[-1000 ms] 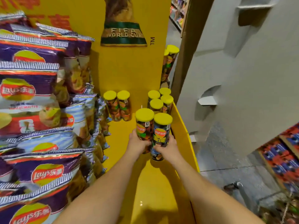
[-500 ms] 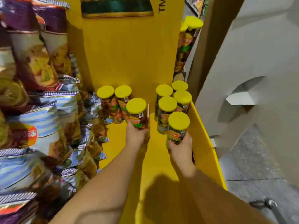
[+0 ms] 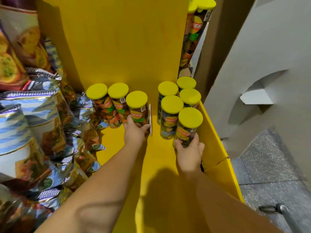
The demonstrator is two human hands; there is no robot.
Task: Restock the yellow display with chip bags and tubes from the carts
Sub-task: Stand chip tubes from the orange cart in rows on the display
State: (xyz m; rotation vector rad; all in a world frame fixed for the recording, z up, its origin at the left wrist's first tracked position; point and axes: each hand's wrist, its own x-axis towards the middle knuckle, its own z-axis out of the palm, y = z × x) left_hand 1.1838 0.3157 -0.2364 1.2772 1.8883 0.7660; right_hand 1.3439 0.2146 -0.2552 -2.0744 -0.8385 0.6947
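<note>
The yellow display (image 3: 217,140) holds only a few standing tubes, two more being set down, the left hand (image 3: 135,133) and right hand (image 3: 190,152) each with fingers curled round one, so most shelf floor looks unfilled.

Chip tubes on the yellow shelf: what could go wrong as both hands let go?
1. The left hand holds its tube right beside the white divider; it may snag.
2. The right hand's tube looks tilted near the side wall; it could topple into the packed tubes.
</note>
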